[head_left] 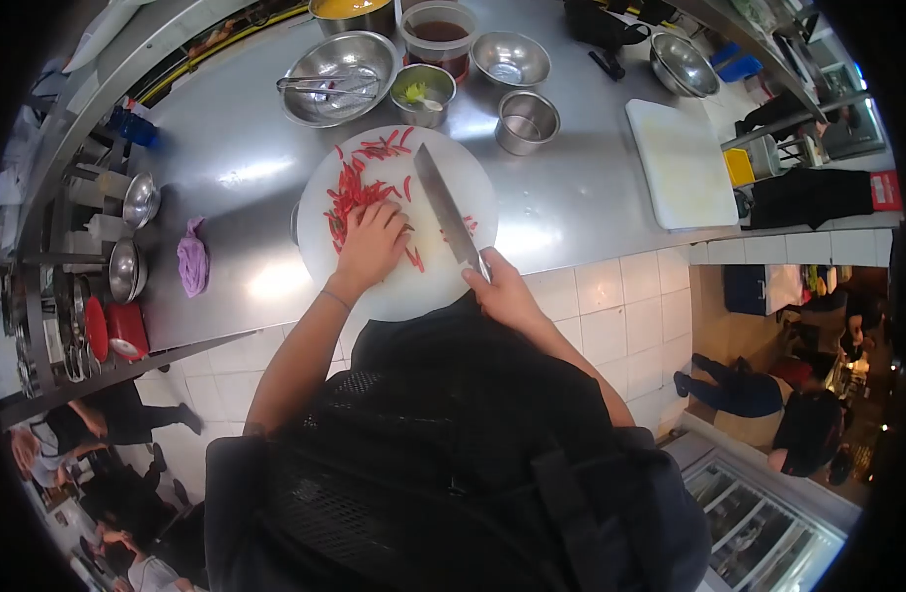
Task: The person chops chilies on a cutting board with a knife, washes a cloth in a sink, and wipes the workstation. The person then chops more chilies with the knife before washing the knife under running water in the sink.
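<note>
A round white cutting board point(433, 286) lies on the steel counter in front of me, with a heap of red chillies point(346, 192) on its left half. My left hand point(374, 237) is over the lower right of the heap, fingers curled down onto some of the chillies; its fingertips are partly hidden. My right hand point(497, 286) grips the handle of a large kitchen knife point(443, 202). The blade points away from me, flat and wide, across the right half of the board. A few small red pieces point(470, 225) lie beside the blade, and others are near my left fingertips.
Behind the board stand a steel bowl point(315, 54) with tongs across it, a small pot point(435, 79) with something green, a tub of brown liquid point(439, 32) and an empty steel pot point(527, 123). A white rectangular board point(680, 168) is right; a purple cloth point(191, 259) is left.
</note>
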A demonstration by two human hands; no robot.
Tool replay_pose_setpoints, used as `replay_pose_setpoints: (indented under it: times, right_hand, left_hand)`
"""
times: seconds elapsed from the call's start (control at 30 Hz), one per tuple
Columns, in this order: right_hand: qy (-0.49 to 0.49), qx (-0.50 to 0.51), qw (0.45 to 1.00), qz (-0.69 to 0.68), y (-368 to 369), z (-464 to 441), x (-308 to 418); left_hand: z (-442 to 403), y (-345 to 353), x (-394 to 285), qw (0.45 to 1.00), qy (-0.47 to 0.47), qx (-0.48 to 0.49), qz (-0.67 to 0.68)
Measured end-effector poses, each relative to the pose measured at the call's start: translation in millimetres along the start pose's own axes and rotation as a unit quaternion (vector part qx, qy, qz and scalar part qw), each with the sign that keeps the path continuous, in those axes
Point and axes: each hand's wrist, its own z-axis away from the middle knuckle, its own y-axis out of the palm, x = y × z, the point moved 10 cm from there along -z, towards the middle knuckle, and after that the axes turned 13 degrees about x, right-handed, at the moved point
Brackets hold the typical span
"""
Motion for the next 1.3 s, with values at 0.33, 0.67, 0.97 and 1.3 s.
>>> replay_pose_setpoints:
  times: [0.33, 0.67, 0.97, 1.3]
  right_hand:
    - [-0.014, -0.028, 0.998, 0.059, 22, 9, -26]
    - [-0.044, -0.088, 0.995, -0.027, 39, 10, -47]
    - [-0.022, -0.095, 0.994, -0.043, 38, 2, -33]
    - [-0.014, -0.064, 0.997, -0.046, 41, -4, -37]
  left_hand:
    - [-114, -26, 71, 0.994, -0.05, -0.083, 0.043]
    - [-85, 4, 76, 0.999, -0.037, 0.012, 0.022]
    - [-27, -18, 76, 0.996, -0.005, 0.004, 0.092]
    - [-65, -13, 199, 0.972, -0.178, -0.112, 0.105]
